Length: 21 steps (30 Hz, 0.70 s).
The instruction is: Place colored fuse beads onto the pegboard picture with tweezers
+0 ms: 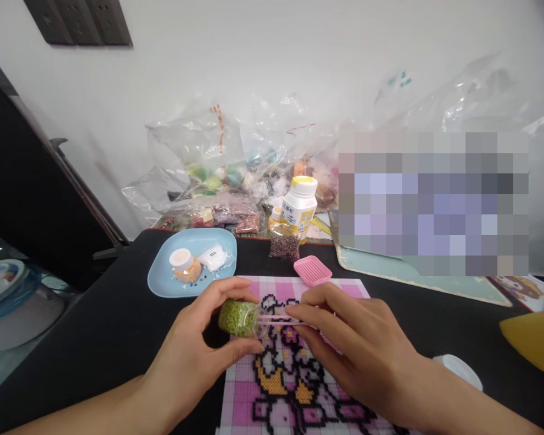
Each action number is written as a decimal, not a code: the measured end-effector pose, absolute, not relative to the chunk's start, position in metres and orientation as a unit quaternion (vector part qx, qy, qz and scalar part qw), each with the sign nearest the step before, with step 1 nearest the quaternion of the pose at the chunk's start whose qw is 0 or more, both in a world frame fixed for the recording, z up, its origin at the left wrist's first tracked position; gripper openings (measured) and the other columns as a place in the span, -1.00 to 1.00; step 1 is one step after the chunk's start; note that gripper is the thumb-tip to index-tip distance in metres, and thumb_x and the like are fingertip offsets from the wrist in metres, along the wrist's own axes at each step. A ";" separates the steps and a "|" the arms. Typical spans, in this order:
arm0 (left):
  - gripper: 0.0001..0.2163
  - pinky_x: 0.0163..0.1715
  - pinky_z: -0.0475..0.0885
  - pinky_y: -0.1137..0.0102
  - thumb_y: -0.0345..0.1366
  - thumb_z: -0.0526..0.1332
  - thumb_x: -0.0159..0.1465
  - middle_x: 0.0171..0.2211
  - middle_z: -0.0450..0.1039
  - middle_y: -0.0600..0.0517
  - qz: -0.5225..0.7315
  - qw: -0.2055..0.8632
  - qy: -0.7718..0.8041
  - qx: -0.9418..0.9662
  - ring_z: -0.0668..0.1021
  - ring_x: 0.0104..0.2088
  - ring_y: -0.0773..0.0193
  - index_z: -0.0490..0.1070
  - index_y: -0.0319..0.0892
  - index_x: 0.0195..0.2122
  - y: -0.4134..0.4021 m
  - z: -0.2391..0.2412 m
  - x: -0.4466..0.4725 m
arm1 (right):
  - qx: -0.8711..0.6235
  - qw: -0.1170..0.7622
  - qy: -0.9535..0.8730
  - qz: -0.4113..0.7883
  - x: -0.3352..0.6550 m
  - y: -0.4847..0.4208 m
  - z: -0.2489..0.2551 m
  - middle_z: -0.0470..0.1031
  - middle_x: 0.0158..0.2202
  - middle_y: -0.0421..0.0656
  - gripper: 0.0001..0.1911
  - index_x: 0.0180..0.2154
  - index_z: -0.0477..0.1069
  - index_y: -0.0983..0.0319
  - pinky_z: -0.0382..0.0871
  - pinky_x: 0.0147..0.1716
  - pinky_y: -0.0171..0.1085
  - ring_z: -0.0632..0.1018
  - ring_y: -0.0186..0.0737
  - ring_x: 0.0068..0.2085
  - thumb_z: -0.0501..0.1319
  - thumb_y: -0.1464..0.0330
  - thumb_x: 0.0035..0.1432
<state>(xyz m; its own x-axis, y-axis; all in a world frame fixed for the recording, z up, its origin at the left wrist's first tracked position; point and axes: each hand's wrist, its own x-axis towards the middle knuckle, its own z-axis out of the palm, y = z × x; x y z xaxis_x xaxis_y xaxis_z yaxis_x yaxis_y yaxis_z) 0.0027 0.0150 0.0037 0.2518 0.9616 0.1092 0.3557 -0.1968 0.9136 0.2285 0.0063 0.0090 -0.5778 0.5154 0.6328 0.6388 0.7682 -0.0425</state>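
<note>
My left hand holds a small clear jar of green beads, tipped on its side with the mouth facing right. My right hand grips pink tweezers whose tips reach into the jar's mouth. Both hands hover over a bead pegboard bearing a pink, black, white and orange pixel picture.
A blue plate carries an orange bead jar and a small white packet. Behind stand a pink tray, a white bottle with yellow cap, a bag of dark beads and heaped plastic bead bags. A yellow object lies right.
</note>
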 end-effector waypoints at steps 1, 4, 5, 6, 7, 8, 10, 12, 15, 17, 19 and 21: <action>-0.58 0.01 0.40 0.29 -0.26 0.39 0.07 -0.17 0.55 0.12 0.372 0.407 0.486 0.678 0.53 -0.05 0.18 0.33 0.03 -0.05 0.015 0.004 0.003 | -0.327 0.323 -0.883 -0.095 0.229 0.006 0.009 0.45 -0.30 -0.16 -0.84 -0.12 0.35 0.28 0.24 -0.58 -0.34 0.47 -0.34 -0.37 0.04 0.47 0.31; -0.57 0.01 0.40 0.30 -0.27 0.40 0.06 -0.17 0.55 0.14 0.375 0.406 0.485 0.678 0.54 -0.07 0.20 0.33 0.05 -0.05 0.014 0.004 0.003 | -0.327 0.323 -0.883 -0.096 0.229 0.006 0.008 0.45 -0.30 -0.16 -0.84 -0.13 0.35 0.27 0.24 -0.59 -0.34 0.46 -0.34 -0.39 0.04 0.46 0.31; -0.57 0.00 0.41 0.30 -0.27 0.40 0.06 -0.18 0.55 0.14 0.376 0.405 0.484 0.678 0.54 -0.07 0.20 0.33 0.05 -0.05 0.014 0.004 0.003 | -0.328 0.321 -0.883 -0.096 0.229 0.006 0.008 0.45 -0.31 -0.16 -0.84 -0.13 0.35 0.27 0.24 -0.59 -0.34 0.46 -0.34 -0.39 0.04 0.46 0.31; -0.57 0.00 0.41 0.30 -0.27 0.40 0.06 -0.18 0.55 0.14 0.377 0.404 0.483 0.679 0.54 -0.07 0.20 0.33 0.05 -0.05 0.014 0.004 0.003 | -0.329 0.320 -0.883 -0.095 0.229 0.006 0.008 0.45 -0.31 -0.16 -0.84 -0.13 0.35 0.27 0.25 -0.58 -0.34 0.46 -0.33 -0.39 0.04 0.46 0.31; -0.57 0.00 0.41 0.31 -0.27 0.40 0.06 -0.18 0.55 0.14 0.376 0.403 0.483 0.680 0.54 -0.07 0.20 0.33 0.05 -0.05 0.014 0.004 0.002 | -0.330 0.318 -0.884 -0.094 0.229 0.006 0.008 0.45 -0.31 -0.15 -0.84 -0.13 0.35 0.28 0.25 -0.58 -0.34 0.47 -0.33 -0.38 0.04 0.46 0.31; -0.56 0.01 0.40 0.31 -0.27 0.40 0.06 -0.17 0.55 0.14 0.375 0.402 0.483 0.681 0.54 -0.07 0.21 0.33 0.05 -0.05 0.014 0.003 0.002 | -0.330 0.318 -0.884 -0.094 0.229 0.006 0.008 0.46 -0.30 -0.15 -0.84 -0.13 0.35 0.28 0.25 -0.58 -0.33 0.47 -0.33 -0.38 0.04 0.46 0.31; -0.56 0.01 0.40 0.33 -0.28 0.40 0.06 -0.17 0.54 0.16 0.374 0.402 0.485 0.681 0.54 -0.07 0.22 0.32 0.06 -0.04 0.015 0.003 0.002 | -0.327 0.317 -0.885 -0.093 0.229 0.006 0.008 0.45 -0.30 -0.14 -0.84 -0.13 0.36 0.28 0.25 -0.58 -0.33 0.47 -0.32 -0.38 0.04 0.47 0.30; -0.56 0.00 0.40 0.34 -0.28 0.40 0.06 -0.17 0.54 0.17 0.373 0.404 0.486 0.680 0.54 -0.08 0.24 0.32 0.07 -0.05 0.015 0.003 0.002 | -0.324 0.316 -0.887 -0.092 0.229 0.006 0.008 0.45 -0.31 -0.14 -0.84 -0.13 0.35 0.29 0.25 -0.59 -0.34 0.46 -0.32 -0.39 0.05 0.48 0.30; -0.56 -0.01 0.40 0.36 -0.28 0.41 0.05 -0.18 0.54 0.19 0.371 0.406 0.485 0.680 0.54 -0.09 0.25 0.32 0.08 -0.05 0.015 0.003 0.001 | -0.324 0.316 -0.887 -0.091 0.230 0.007 0.009 0.46 -0.30 -0.13 -0.84 -0.12 0.35 0.29 0.24 -0.58 -0.34 0.46 -0.32 -0.39 0.05 0.48 0.29; -0.56 0.00 0.39 0.35 -0.28 0.40 0.06 -0.18 0.54 0.19 0.368 0.407 0.487 0.680 0.53 -0.07 0.25 0.32 0.08 -0.05 0.014 0.003 0.001 | -0.326 0.317 -0.886 -0.094 0.230 0.007 0.009 0.46 -0.30 -0.13 -0.83 -0.12 0.36 0.29 0.24 -0.58 -0.35 0.47 -0.33 -0.39 0.04 0.47 0.30; -0.56 0.01 0.39 0.33 -0.28 0.40 0.06 -0.17 0.54 0.17 0.367 0.406 0.490 0.679 0.52 -0.05 0.22 0.32 0.07 -0.05 0.014 0.004 0.001 | -0.326 0.316 -0.886 -0.093 0.230 0.007 0.009 0.46 -0.30 -0.13 -0.83 -0.11 0.36 0.29 0.23 -0.57 -0.35 0.47 -0.34 -0.40 0.04 0.47 0.31; -0.56 0.02 0.39 0.30 -0.28 0.40 0.05 -0.17 0.54 0.14 0.368 0.404 0.492 0.678 0.52 -0.04 0.18 0.33 0.05 -0.05 0.015 0.005 0.002 | -0.326 0.315 -0.887 -0.091 0.230 0.007 0.009 0.46 -0.30 -0.13 -0.83 -0.11 0.36 0.29 0.24 -0.57 -0.35 0.46 -0.35 -0.40 0.05 0.48 0.30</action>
